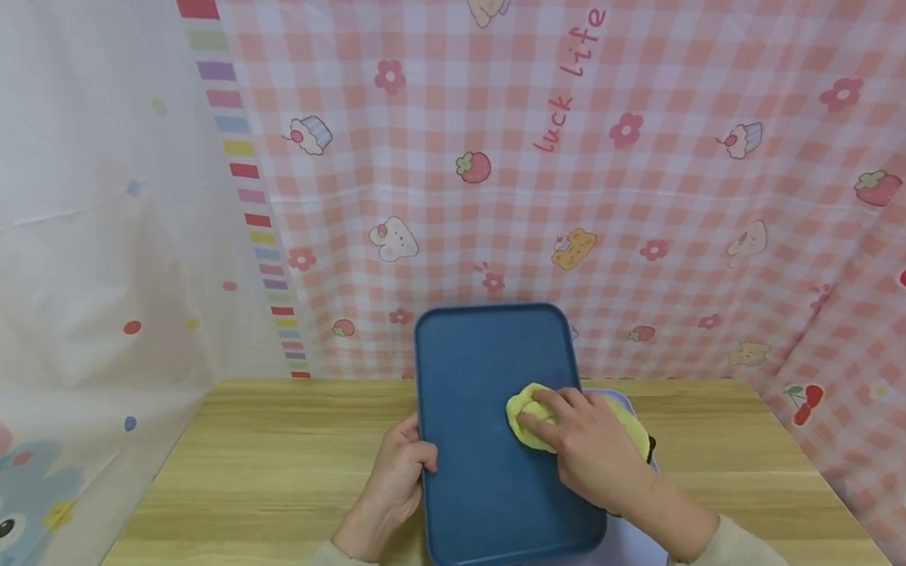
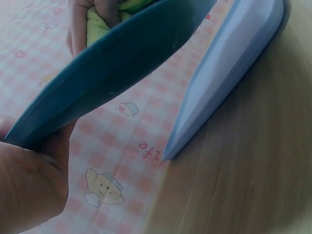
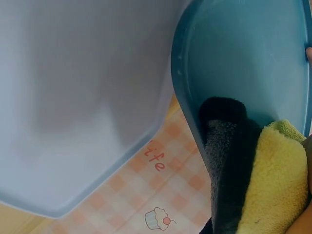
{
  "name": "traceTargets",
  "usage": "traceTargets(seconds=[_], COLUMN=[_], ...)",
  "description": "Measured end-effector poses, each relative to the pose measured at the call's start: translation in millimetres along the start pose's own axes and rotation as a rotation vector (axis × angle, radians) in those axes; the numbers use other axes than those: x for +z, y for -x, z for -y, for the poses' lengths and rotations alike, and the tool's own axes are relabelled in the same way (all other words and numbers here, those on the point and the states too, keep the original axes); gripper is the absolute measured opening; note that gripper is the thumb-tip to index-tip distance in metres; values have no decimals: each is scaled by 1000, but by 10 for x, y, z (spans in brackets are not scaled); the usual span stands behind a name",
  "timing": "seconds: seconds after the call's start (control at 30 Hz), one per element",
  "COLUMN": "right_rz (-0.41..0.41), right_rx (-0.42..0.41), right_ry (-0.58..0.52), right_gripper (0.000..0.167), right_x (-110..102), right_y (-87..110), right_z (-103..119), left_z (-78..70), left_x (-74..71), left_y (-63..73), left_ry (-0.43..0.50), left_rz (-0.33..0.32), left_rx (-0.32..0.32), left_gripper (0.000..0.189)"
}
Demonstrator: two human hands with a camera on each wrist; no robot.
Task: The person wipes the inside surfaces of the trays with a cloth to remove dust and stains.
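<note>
In the head view a dark blue rectangular tray (image 1: 482, 473) is held up off the table, its long side running away from me. My left hand (image 1: 394, 472) grips its left rim, thumb over the edge; the other fingers are mostly hidden behind. My right hand (image 1: 597, 444) holds a bunched yellow cloth (image 1: 523, 414) against the tray's inner face, right of the middle. The right wrist view shows a dark, fuzzy section (image 3: 229, 156) beside the cloth's yellow part (image 3: 280, 180). Under the blue tray's right side lies a pale lavender tray (image 1: 629, 543), partly covered.
The wood-grain table (image 1: 280, 472) extends to both sides of the trays. A pink checked curtain (image 1: 451, 216) with printed cartoons hangs behind it and continues on the right. A white sheet (image 1: 108, 270) with coloured dots hangs on the left.
</note>
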State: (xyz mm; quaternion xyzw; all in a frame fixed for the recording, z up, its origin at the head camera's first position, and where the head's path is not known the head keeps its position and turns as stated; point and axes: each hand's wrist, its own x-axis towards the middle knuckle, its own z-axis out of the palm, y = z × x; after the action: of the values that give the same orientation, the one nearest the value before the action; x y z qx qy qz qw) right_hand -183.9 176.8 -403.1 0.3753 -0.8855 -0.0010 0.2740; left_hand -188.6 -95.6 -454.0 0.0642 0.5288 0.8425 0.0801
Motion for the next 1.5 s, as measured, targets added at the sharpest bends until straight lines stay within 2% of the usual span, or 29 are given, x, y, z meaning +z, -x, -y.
traceTargets(seconds=[0.3, 0.57, 0.9, 1.1, 1.5], right_rz=[11, 41, 11, -8, 17], right_rx=[-8, -10, -53, -71, -109], right_ry=[-11, -25, -40, -39, -66], right_gripper=[56, 59, 64, 61, 55], right_x=[16, 30, 41, 37, 46], right_y=[102, 179, 270, 319, 444], right_z=[79, 144, 233, 284, 378], left_z=[-16, -33, -43, -33, -14], left_x=[-3, -4, -11, -4, -8], left_y=[8, 4, -6, -12, -24], left_ry=[5, 23, 17, 21, 50], left_rz=[-2, -26, -24, -41, -56], left_rx=[-3, -7, -5, 4, 14], left_gripper=[86, 79, 84, 81, 75])
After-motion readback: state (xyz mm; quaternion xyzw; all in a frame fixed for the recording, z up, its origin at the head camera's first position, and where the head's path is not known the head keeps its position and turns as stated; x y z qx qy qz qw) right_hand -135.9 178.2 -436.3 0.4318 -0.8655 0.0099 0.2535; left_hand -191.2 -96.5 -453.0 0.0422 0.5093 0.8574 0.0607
